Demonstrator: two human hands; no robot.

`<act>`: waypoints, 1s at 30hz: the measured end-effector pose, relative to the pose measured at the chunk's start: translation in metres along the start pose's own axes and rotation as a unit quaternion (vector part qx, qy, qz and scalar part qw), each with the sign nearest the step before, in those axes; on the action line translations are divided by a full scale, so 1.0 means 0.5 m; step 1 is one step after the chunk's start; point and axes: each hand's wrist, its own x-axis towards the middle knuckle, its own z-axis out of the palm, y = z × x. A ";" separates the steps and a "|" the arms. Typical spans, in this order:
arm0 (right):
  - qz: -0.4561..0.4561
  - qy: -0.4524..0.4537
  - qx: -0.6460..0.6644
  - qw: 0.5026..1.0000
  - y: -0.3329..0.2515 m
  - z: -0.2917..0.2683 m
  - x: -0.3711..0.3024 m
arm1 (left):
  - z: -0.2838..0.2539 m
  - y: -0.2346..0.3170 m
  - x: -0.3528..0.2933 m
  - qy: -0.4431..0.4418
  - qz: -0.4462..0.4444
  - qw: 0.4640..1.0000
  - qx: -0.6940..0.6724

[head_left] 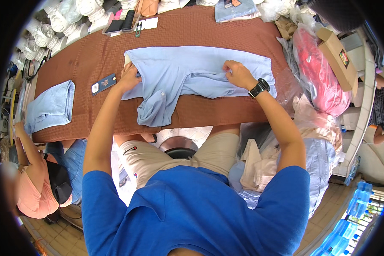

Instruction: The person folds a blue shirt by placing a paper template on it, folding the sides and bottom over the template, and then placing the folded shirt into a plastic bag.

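Note:
A light blue shirt lies spread sideways across the table in front of me, with one sleeve hanging down toward the near edge. My left hand is closed on the shirt's left end, where a pale strip shows by the fingers. Over the right half of the cloth rests my right hand, its fingers bent and the thumb apart from them. A black watch is on that wrist. Just left of my left hand lies a dark blue tag.
The table has a brown cloth. A folded blue garment lies left, beside another person. Small green snips and a clear tray are at the back. Bagged red garments and a cardboard box stand right.

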 end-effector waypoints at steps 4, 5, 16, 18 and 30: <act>-0.023 -0.001 -0.047 0.999 0.018 0.013 -0.010 | 0.001 0.000 0.001 0.002 -0.006 1.000 -0.001; -0.016 -0.014 -0.063 0.998 0.017 0.014 -0.012 | 0.001 0.002 -0.001 -0.003 -0.010 1.000 0.001; 0.093 0.062 -0.017 0.994 0.023 0.038 -0.030 | -0.006 0.014 0.000 -0.015 -0.004 1.000 0.010; 0.118 0.055 0.033 0.991 -0.008 0.037 -0.021 | -0.003 0.006 -0.007 -0.011 -0.004 1.000 0.008; 0.014 0.184 -0.255 0.949 -0.055 0.015 -0.022 | 0.000 0.004 -0.009 0.004 -0.006 1.000 0.011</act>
